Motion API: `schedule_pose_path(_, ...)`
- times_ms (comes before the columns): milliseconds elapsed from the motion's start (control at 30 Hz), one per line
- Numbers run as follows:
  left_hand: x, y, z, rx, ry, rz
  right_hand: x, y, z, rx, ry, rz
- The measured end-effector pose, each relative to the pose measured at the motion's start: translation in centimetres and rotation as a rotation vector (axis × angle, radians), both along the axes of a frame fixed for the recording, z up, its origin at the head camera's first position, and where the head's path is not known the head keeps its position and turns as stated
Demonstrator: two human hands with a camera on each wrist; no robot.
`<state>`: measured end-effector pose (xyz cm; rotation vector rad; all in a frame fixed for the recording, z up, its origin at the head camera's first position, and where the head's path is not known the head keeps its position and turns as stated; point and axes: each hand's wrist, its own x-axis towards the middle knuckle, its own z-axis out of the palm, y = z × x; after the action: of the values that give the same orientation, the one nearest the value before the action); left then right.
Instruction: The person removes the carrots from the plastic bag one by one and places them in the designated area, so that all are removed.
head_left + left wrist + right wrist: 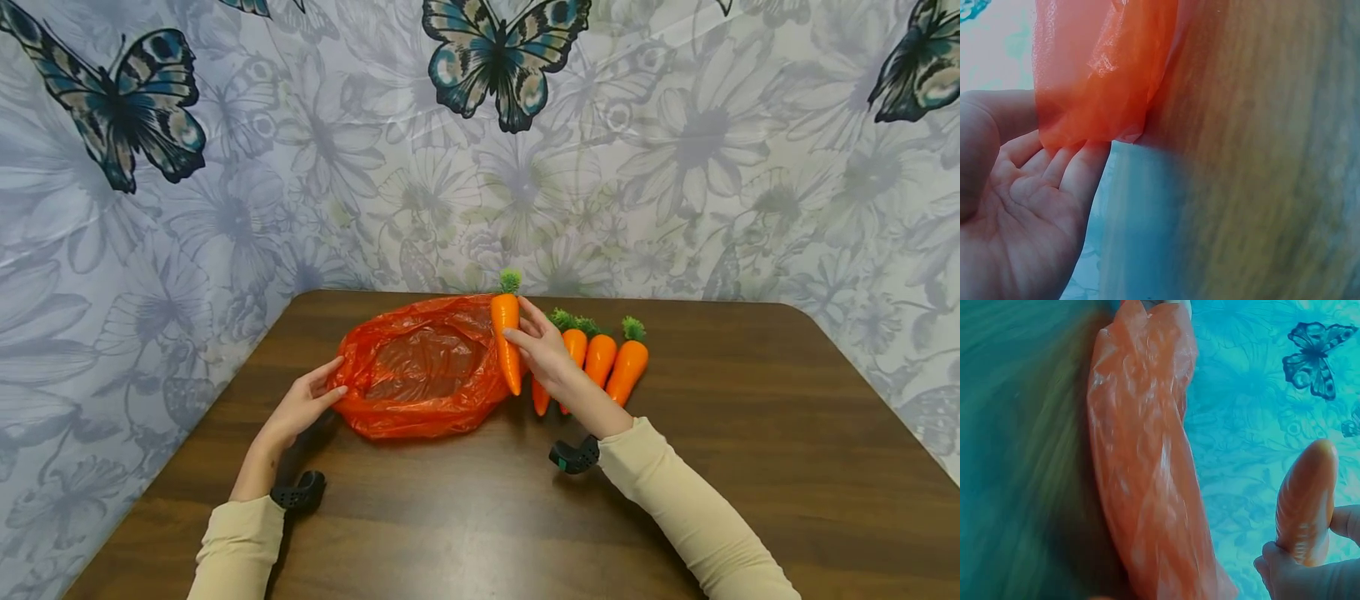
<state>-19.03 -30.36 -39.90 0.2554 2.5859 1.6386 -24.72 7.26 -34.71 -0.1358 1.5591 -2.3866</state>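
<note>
A crumpled, see-through red plastic bag (431, 425) lies on the table, its mouth spread wide and facing up. At its left rim, my left hand (303, 404) touches the side with fingers and thumb extended. The left wrist view has the film (1104, 75) overlapping the fingertips, with the palm bare. Between thumb and fingers, my right hand (547, 350) holds a glossy orange carrot (506, 333), green tuft up and tip down, over the bag's right rim. Several more carrots (628, 367) lie side by side to the right of the bag, partly hidden behind the right hand.
The brown wooden table (750, 433) reaches back to a wall covering (675, 208) printed with flowers and butterflies. A black wrist device (300, 492) sits at the left wrist, and another device (576, 456) at the right wrist, low over the tabletop.
</note>
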Motion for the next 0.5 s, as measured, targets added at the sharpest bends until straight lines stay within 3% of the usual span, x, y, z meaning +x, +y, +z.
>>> schedule_pose_path(500, -0.3, -0.2, -0.1, -0.004, -0.006, -0.01, 0.2, 5.3, 0.0, 0.013, 0.015, -0.081)
